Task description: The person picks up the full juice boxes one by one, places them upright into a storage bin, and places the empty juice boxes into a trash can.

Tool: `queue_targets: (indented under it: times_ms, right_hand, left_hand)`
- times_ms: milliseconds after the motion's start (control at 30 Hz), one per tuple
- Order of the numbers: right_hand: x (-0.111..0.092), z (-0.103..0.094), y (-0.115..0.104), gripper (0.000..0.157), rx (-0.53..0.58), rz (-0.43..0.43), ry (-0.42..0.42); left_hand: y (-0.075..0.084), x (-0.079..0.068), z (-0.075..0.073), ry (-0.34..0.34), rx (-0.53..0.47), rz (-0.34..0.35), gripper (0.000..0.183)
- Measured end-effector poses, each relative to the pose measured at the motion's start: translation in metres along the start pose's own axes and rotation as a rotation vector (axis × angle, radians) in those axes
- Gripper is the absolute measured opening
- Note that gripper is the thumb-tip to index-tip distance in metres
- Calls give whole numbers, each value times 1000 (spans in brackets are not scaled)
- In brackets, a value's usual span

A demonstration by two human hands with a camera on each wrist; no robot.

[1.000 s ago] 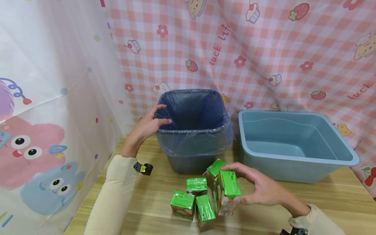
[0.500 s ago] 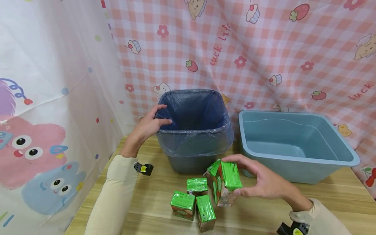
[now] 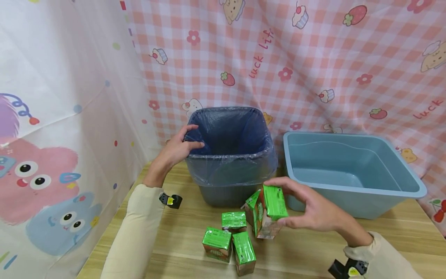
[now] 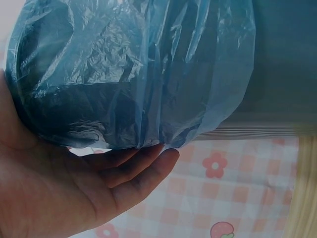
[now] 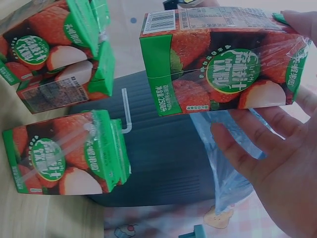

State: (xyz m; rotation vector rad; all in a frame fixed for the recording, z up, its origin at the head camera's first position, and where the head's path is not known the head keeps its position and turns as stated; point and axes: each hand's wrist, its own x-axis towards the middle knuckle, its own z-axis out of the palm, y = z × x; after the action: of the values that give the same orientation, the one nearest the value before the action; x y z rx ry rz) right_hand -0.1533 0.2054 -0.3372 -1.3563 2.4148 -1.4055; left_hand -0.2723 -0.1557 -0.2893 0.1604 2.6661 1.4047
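In the head view my right hand (image 3: 311, 207) pinches a juice box (image 3: 275, 203) with a green top between thumb and fingers. In the right wrist view the held juice box (image 5: 223, 62) has red fruit pictures and hangs above the wooden table. Another juice box (image 3: 252, 201) stands just left of it, partly hidden. Three more green-topped juice boxes, one of them the front carton (image 3: 244, 252), stand close together. My left hand (image 3: 177, 146) grips the left rim of a dark trash bin (image 3: 226, 195) lined with a clear plastic bag (image 4: 188, 69); some fingers lie outside the bag.
A blue-grey plastic tub (image 3: 348, 190) stands right of the bin on the wooden table (image 3: 184, 232). A pink checked cloth (image 3: 237, 50) hangs behind both, and a white printed cloth (image 3: 87, 77) hangs at the left.
My right hand has moved up and away from me, lifting the juice box and tilting it. The left hand has stayed on the bin rim, and the other boxes stand where they were.
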Motion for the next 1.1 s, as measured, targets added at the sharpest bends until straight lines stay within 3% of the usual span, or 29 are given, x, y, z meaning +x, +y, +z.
queue_targets:
  times_ms: [533,1100]
  right_hand:
    - [8,-14,-17,78,-6,21,23]
    - [18,-42,-28,79,-3,-92,114]
  left_hand:
    - [1,-2,1,-4,-8,-3,68]
    - [1,-2,-1,-11,-16,-2,67]
